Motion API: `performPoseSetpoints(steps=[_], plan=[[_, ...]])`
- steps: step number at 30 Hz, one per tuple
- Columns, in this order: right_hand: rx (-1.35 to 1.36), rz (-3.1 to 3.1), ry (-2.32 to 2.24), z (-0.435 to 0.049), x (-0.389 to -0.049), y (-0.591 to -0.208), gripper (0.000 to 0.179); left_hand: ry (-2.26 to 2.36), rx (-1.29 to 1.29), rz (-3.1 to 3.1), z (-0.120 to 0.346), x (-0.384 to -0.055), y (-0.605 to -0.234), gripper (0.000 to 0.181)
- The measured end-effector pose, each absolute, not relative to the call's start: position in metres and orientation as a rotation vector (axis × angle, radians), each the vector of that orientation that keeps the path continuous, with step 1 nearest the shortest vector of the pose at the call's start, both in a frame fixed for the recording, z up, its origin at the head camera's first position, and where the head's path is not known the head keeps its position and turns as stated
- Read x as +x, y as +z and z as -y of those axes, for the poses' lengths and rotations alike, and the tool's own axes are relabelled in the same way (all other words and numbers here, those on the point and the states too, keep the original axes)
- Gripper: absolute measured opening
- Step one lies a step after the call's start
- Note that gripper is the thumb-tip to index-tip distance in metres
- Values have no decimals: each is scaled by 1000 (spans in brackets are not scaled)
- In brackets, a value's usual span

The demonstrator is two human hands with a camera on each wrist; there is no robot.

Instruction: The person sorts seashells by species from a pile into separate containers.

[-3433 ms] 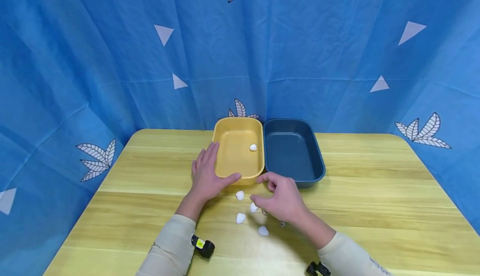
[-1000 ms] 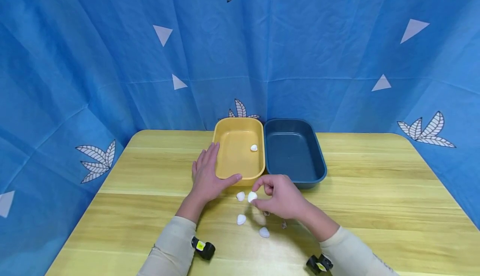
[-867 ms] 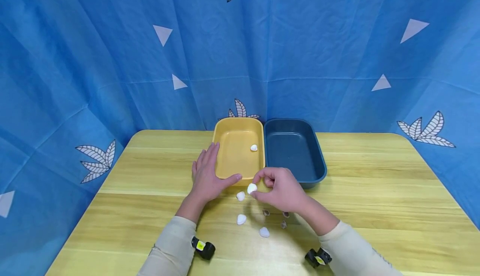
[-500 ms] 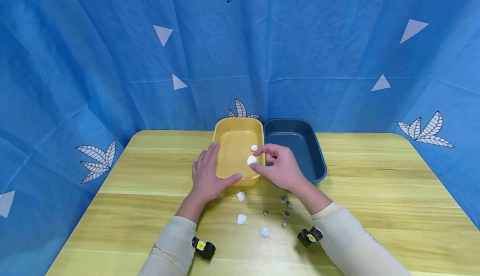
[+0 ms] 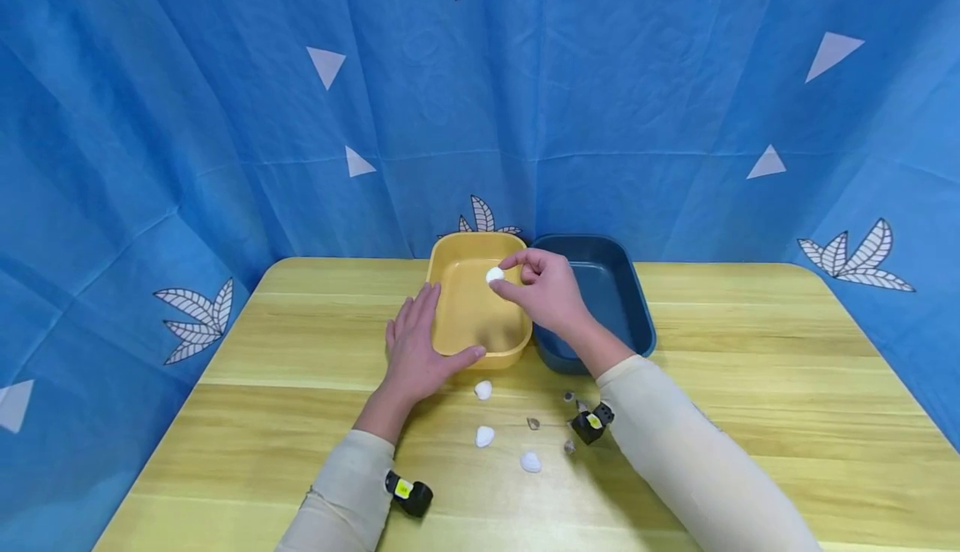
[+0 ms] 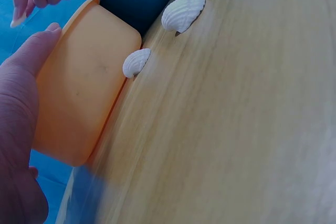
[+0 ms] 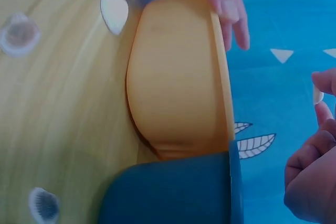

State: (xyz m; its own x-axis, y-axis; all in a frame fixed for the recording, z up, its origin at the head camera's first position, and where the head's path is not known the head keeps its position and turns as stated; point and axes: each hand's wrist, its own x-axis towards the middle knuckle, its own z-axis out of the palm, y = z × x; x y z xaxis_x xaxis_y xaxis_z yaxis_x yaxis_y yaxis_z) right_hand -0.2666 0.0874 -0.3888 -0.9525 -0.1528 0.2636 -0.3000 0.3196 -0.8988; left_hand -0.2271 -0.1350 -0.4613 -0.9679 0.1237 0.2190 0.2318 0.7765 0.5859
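My right hand (image 5: 551, 289) pinches a white seashell (image 5: 494, 275) between thumb and fingertips, over the yellow tub (image 5: 468, 323). The right wrist view shows the same seashell (image 7: 317, 96) edge-on, above the tub's rim. My left hand (image 5: 416, 353) rests on the tub's near left corner, fingers spread along its left side and thumb along the front rim. White ribbed seashells lie on the table in front: one close to the tub (image 5: 483, 389), another nearer (image 5: 484, 436), a third further right (image 5: 530, 462). The seashell lying inside the tub is hidden behind my right hand.
A dark blue tub (image 5: 611, 306) stands against the yellow one's right side, partly covered by my right forearm. Several small brownish shells (image 5: 532, 424) lie on the wooden table (image 5: 750, 368), some behind the right wrist camera (image 5: 588, 424). A blue curtain (image 5: 637, 102) hangs behind.
My right hand has picked a white seashell off the table and carried it forward and up over the yellow tub. The left hand has stayed at the tub's corner.
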Motion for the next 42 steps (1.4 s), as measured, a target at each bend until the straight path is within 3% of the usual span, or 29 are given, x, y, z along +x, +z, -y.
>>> performPoseSetpoints(steps=[18,42], plan=[[207,2519,1781,-76,-308,-401,24,-953,-297,2781,137,-228,-463,117],[160,2629,1677,-69,-316,-415,26,-964,-296,2772,136,-226,-462,117]])
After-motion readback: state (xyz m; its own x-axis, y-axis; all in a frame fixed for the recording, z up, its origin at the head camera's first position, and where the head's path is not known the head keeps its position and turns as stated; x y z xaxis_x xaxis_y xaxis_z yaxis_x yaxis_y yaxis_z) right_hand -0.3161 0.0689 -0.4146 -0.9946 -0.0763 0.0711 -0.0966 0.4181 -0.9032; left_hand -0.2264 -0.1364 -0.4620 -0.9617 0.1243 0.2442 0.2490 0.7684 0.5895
